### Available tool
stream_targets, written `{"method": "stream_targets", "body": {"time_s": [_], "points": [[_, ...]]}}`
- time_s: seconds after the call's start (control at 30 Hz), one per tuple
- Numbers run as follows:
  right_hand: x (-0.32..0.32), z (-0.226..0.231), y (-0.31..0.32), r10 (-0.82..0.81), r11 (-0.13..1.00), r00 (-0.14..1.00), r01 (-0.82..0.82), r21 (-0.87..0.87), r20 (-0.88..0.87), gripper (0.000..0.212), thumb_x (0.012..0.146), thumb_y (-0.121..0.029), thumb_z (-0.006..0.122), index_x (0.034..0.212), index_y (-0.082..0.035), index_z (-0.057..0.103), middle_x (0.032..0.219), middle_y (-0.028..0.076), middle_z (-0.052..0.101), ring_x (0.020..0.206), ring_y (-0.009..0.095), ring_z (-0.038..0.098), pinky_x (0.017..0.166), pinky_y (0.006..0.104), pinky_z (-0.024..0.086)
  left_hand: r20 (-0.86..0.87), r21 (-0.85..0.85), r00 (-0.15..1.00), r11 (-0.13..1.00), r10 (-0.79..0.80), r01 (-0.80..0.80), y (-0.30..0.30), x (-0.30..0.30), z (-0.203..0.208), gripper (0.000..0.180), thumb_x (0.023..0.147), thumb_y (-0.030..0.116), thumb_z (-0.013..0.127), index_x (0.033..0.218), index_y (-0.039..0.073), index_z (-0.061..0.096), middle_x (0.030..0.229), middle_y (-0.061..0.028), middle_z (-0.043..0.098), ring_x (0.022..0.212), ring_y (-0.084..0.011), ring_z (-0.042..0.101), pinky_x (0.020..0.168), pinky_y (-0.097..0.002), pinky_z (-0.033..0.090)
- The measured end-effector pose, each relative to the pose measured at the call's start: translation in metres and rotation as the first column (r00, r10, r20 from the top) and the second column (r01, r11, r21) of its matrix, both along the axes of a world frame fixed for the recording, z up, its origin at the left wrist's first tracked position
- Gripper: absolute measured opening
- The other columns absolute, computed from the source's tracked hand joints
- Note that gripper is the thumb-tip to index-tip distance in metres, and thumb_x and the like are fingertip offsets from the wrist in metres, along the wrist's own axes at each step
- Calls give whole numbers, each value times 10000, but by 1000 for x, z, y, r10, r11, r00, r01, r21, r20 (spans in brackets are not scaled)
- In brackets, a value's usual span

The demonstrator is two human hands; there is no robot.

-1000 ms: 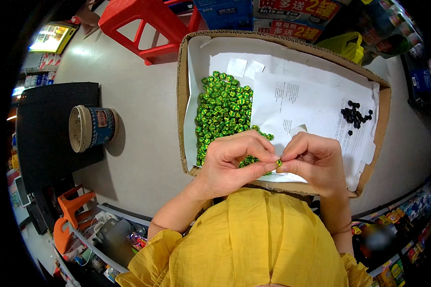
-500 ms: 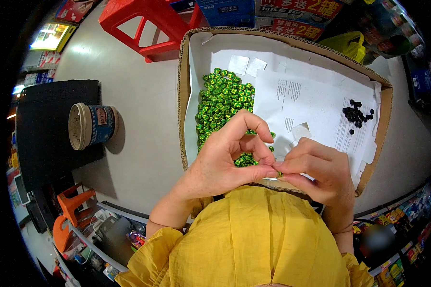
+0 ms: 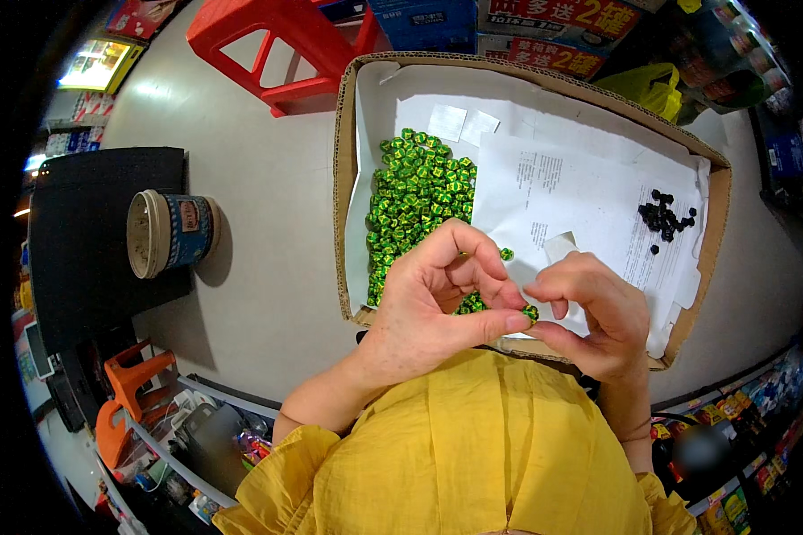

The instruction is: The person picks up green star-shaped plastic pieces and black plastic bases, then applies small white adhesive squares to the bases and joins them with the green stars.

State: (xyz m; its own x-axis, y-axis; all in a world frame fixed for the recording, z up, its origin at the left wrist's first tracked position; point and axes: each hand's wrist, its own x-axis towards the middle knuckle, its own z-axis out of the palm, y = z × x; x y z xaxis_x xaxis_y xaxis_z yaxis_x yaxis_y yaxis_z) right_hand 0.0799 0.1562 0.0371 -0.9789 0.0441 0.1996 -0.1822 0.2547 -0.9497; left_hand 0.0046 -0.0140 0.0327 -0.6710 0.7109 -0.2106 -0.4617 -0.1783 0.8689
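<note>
A small green-and-yellow foil-wrapped ball [image 3: 531, 313] sits at the meeting fingertips of my two hands. My left hand [image 3: 437, 290] is curled, its thumb tip against the ball's left side and its other fingers bent above. The thumb of my right hand [image 3: 598, 308] presses the ball from below, while its bent forefinger is lifted slightly off it. Beyond and left of my hands lies a heap of similar foil-wrapped balls [image 3: 415, 192], partly hidden by my left hand. A loose ball [image 3: 507, 254] rests near my left fingers. Behind my right hand lies a pale foil square [image 3: 559, 245].
A shallow cardboard box [image 3: 721, 223] lined with white paper [image 3: 589, 178] holds everything. Small black lumps [image 3: 665, 217] lie at its right, silvery squares [image 3: 447, 122] at its far side. Left stands a bucket [image 3: 174, 234]; a red stool [image 3: 268, 53] and cartons [image 3: 544, 27] stand beyond.
My fingertips have parted somewhat, with the right forefinger raised away from the thumb. More of the green ball between the hands now shows.
</note>
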Motion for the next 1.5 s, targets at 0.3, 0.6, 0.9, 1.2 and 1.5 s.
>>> {"method": "stream_targets", "body": {"time_s": [0.3, 0.6, 0.9, 1.2, 1.5], "points": [[3, -1, 4, 77, 989, 990, -61, 131, -121, 231, 636, -5, 729, 830, -25, 606, 793, 62, 575, 646, 167, 547, 529, 255, 434, 174, -33, 972, 986, -157, 165, -2, -12, 11, 394, 697, -75, 682, 1022, 7, 476, 835, -105, 630, 799, -135, 602, 713, -238, 475], [2, -16, 2, 17, 996, 988, -31, -85, -155, 230, 672, -9, 717, 860, -43, 590, 812, 50, 583, 654, 149, 540, 492, 226, 401, 121, -70, 989, 993, -82, 90, -2, -1, 5, 324, 754, -4, 671, 1019, 13, 486, 841, -71, 645, 812, -98, 602, 729, -226, 459], [2, -4, 2, 46, 996, 989, -35, 79, -141, 260, 599, 38, 717, 825, -24, 606, 750, 70, 555, 636, 186, 555, 516, 274, 438, 37, -80, 991, 988, -128, 131, -2, -8, 12, 327, 746, -9, 676, 1009, 14, 484, 819, -64, 635, 801, -97, 604, 742, -228, 450], [2, -6, -2, -35, 999, 982, 40, 22, -186, 255, 600, 66, 706, 804, -15, 577, 725, 86, 554, 608, 204, 541, 509, 274, 428, 29, 19, 998, 998, -64, 64, 1, 1, 8, 389, 732, -32, 682, 1056, 1, 469, 867, -61, 617, 832, -116, 592, 755, -243, 449], [2, -6, -8, -54, 999, 986, 54, -1, -156, 330, 603, 64, 714, 888, -30, 574, 773, 98, 575, 645, 221, 555, 524, 279, 431, -178, -43, 984, 999, 20, -28, 2, 7, 7, 411, 703, -62, 686, 1049, -4, 473, 841, -33, 571, 804, -89, 569, 753, -235, 448]]}}
